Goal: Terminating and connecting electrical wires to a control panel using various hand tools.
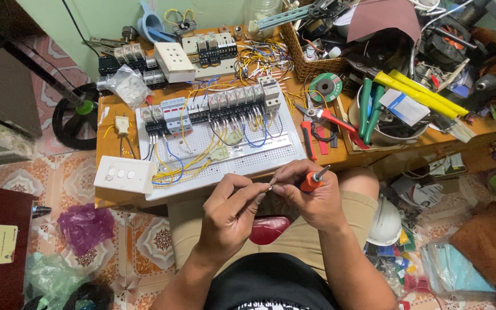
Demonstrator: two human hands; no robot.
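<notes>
My right hand (311, 198) grips a small screwdriver with an orange handle (312, 180), its metal end sticking up to the right. My left hand (231, 209) pinches something tiny at the screwdriver's other end, fingertips touching the right hand's; the item itself is too small to tell. Both hands hover over my lap, just in front of a white perforated board (259, 158) carrying a row of relays and breakers (225, 103) joined by yellow and blue wires. A white switch box (124, 173) sits at the board's front left corner.
The wooden table (107, 152) also holds a white socket plate (173, 61), red-handled pliers (331, 119), a wicker basket (305, 63) and a bowl with green and yellow-handled tools (400, 95). A white helmet (386, 224) and purple bag (84, 227) lie on the tiled floor.
</notes>
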